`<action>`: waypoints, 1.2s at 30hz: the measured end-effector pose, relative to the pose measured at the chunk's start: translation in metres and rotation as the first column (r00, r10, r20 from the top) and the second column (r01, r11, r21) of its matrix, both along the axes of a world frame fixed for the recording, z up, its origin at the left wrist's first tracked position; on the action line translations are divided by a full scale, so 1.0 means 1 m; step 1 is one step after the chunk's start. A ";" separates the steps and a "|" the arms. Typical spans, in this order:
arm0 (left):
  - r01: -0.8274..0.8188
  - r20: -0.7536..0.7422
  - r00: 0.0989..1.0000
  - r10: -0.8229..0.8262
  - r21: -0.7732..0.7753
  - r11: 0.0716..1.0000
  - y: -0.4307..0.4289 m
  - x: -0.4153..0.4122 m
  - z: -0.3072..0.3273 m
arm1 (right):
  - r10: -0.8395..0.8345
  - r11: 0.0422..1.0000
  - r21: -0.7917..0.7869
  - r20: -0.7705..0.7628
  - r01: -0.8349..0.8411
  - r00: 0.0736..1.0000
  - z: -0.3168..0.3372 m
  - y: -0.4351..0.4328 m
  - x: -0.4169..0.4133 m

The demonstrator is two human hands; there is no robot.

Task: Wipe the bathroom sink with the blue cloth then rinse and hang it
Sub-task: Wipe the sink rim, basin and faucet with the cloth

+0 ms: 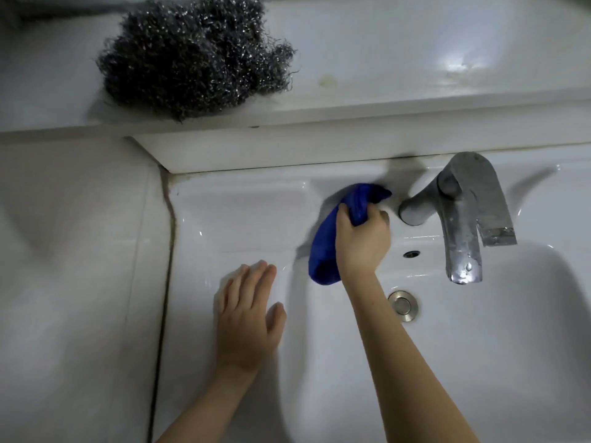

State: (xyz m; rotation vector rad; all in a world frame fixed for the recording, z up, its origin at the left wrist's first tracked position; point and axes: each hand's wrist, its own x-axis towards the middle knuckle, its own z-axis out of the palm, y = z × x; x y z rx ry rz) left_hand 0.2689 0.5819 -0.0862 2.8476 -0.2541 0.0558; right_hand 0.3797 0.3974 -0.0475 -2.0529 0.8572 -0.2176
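Observation:
My right hand (pixel 363 241) grips the bunched blue cloth (pixel 326 244) and presses it against the back rim of the white sink (pixel 243 212), just left of the metal faucet (pixel 463 212). One end of the cloth sticks out above my fingers and the other hangs down over the basin's edge. My left hand (pixel 246 314) lies flat, fingers straight, on the sink's left rim. No water runs from the faucet spout.
A grey steel-wool scourer (pixel 195 55) sits on the white ledge (pixel 383 75) behind the sink. The drain plug (pixel 402 306) and overflow hole (pixel 411 253) lie in the basin below the faucet. A tiled wall (pixel 73 251) borders the sink on the left.

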 end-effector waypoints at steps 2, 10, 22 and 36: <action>-0.003 -0.024 1.000 0.003 0.008 1.000 0.001 0.000 0.002 | 0.119 0.988 0.096 0.038 -0.122 0.992 0.002 0.025 -0.012; -0.018 -0.033 0.999 0.019 0.037 0.999 -0.001 0.000 0.000 | -0.030 0.933 0.352 0.283 -0.074 0.959 0.014 0.049 -0.004; -0.016 0.063 0.998 0.018 -0.033 0.999 -0.001 0.001 0.001 | 0.070 0.919 -0.374 -0.156 -0.124 0.985 -0.001 -0.065 -0.020; -0.028 0.066 0.997 0.029 -0.013 1.000 -0.001 0.002 -0.001 | 0.103 0.894 -0.417 -0.164 -0.164 0.981 0.000 -0.068 -0.025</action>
